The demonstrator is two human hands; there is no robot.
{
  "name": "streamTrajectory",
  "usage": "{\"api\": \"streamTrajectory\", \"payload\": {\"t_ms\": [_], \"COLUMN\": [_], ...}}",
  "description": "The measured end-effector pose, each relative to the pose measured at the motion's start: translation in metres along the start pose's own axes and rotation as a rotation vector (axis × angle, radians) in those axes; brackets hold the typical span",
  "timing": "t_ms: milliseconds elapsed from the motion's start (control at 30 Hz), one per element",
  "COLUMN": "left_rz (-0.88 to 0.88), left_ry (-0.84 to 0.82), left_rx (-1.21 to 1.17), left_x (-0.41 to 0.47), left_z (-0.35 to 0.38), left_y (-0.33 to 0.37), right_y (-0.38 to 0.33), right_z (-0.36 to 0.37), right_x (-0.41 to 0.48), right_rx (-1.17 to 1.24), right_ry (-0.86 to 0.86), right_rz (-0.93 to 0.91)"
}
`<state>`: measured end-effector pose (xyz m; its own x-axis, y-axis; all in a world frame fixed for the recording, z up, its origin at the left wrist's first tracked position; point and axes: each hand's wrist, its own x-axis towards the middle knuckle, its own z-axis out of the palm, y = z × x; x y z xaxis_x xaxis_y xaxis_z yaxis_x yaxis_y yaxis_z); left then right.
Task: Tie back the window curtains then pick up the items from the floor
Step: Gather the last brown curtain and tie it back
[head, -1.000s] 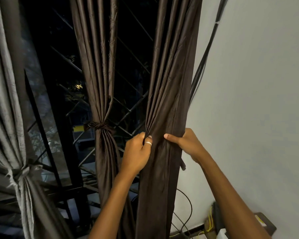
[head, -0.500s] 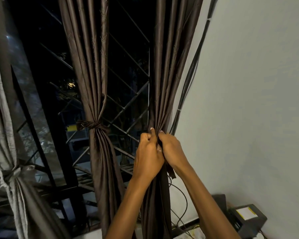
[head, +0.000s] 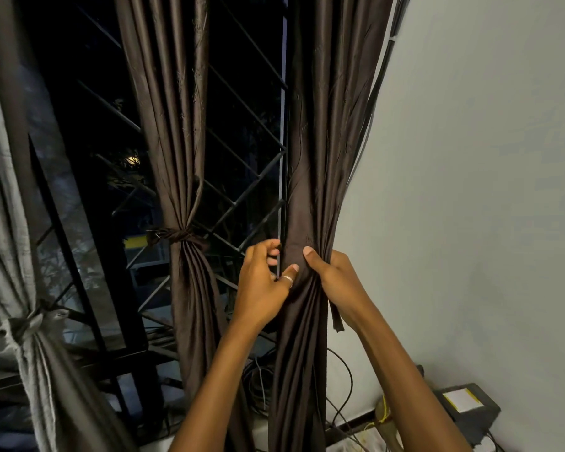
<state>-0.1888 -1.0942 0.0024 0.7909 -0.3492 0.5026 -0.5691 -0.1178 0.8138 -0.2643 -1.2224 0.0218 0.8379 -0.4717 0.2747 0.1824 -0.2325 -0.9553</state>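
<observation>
Since your R grip (head: 336,278) clenches the curtain (head: 310,158), bunched beside the wall (head: 470,190), its folds sit gathered for the tie (head: 337,318) dangling at that wrist. L grip (head: 265,288) is loose, thumb on cloth, prob. free to fetch it.

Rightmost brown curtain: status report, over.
Right hand grips gathered dark brown satin curtain; left hand: thumb on it, fingers loosely curled. Not yet tied; dark strap end hangs under right hand. Nothing blocking.
</observation>
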Motion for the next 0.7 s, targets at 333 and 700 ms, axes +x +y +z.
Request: {"api": "streamTrajectory", "payload": {"t_ms": [333, 700], "left_rz": [-0.041, -0.002], "left_ry": [-0.159, -0.187], "left_rx": [-0.056, -0.011], "left_x": [0.0035, 0.0011], "left_z": [-0.0023, 0.0014], "left_y": [0.0060, 0.0051], "right_y": [-0.0002, -0.0006], "right_z": [-0.0015, -0.0075], "right_x": [-0.0027, -0.0008], "right_rx": [-0.160, -0.483], "right_ry": [-0.030, 0.071], "right_rz": [-0.064, -0.085]}}
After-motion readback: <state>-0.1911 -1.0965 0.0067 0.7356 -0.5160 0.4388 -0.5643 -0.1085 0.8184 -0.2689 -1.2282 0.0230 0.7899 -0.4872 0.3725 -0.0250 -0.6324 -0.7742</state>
